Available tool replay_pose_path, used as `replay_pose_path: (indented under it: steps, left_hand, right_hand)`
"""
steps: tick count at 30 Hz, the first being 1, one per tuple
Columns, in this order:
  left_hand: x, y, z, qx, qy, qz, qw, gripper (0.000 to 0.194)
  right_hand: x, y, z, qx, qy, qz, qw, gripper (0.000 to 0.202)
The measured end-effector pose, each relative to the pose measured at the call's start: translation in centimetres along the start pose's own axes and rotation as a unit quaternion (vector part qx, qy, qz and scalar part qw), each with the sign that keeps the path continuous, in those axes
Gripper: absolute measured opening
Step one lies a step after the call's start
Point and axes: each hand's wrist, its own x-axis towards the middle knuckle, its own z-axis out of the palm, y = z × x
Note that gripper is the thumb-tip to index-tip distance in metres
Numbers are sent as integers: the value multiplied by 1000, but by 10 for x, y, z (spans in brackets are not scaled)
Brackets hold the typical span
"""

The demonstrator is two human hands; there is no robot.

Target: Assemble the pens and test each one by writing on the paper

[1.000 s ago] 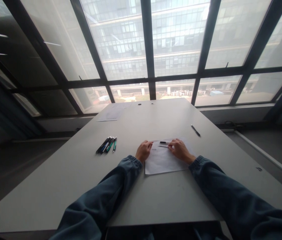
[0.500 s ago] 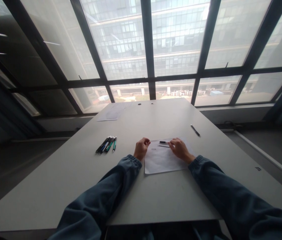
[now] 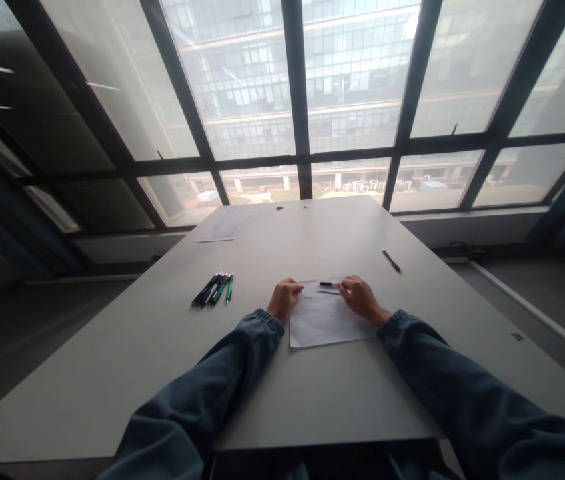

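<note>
A white sheet of paper (image 3: 329,323) lies on the white table between my hands. My left hand (image 3: 285,298) rests at its upper left edge, fingers pinched together; anything between them is too small to make out. My right hand (image 3: 361,298) lies over the right part of the sheet, its fingers closed on a pen (image 3: 327,285) whose black end points left. Just below that pen shows a thin, pale strip-like item, partly under the fingers. A small printed mark or piece is on the sheet near my left hand.
Several black, blue and green pens (image 3: 213,289) lie bunched on the table (image 3: 137,373) to the left. One dark pen (image 3: 391,261) is at the right. More papers (image 3: 219,227) lie at the far left, before large windows.
My left hand's fingers have straightened and shifted slightly right, onto the sheet's edge. The right hand and its pen look nearly unmoved.
</note>
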Motion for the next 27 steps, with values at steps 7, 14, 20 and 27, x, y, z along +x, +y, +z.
replay_pose_path:
  steps: [7, 14, 20, 27]
  left_hand:
    - [0, -1, 2, 17, -24, 3, 1000, 29]
    - [-1, 0, 2, -7, -16, -18, 1000, 39]
    - [2, -1, -2, 53, 47, -2, 998, 37]
    - [6, -21, -5, 157, 59, -39, 985, 39]
  right_hand:
    - [0, 1, 0, 2, -2, 1, 1000, 33]
    - [0, 2, 1, 7, -6, 2, 1000, 34]
    - [2, 1, -3, 19, 26, 3, 999, 27]
    - [9, 33, -13, 0, 98, 24, 995, 33]
